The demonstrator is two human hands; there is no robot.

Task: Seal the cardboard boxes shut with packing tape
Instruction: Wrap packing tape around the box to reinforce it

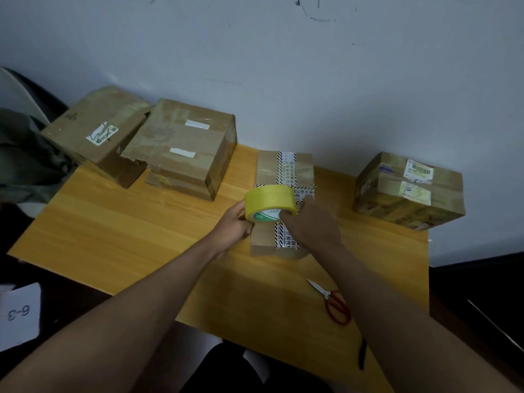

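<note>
A yellow roll of packing tape (269, 201) hovers over a flat cardboard box (285, 168) in the middle of the wooden table (136, 234). That box carries black-and-white striped printed tape. My left hand (234, 224) grips the roll from its left side. My right hand (310, 222) reaches to the roll's right edge, fingers at the tape; the fingertips are hidden behind the roll. A larger taped box (184, 148) stands at the back left. Another box (408, 190) with labels sits at the right.
Red-handled scissors (333, 302) lie on the table near its front right. An open-flapped box (96, 134) leans at the far left corner. A black pen-like object (362, 354) lies at the front edge. A white wall rises behind the table. A paper marked 6-3 (18, 313) lies lower left.
</note>
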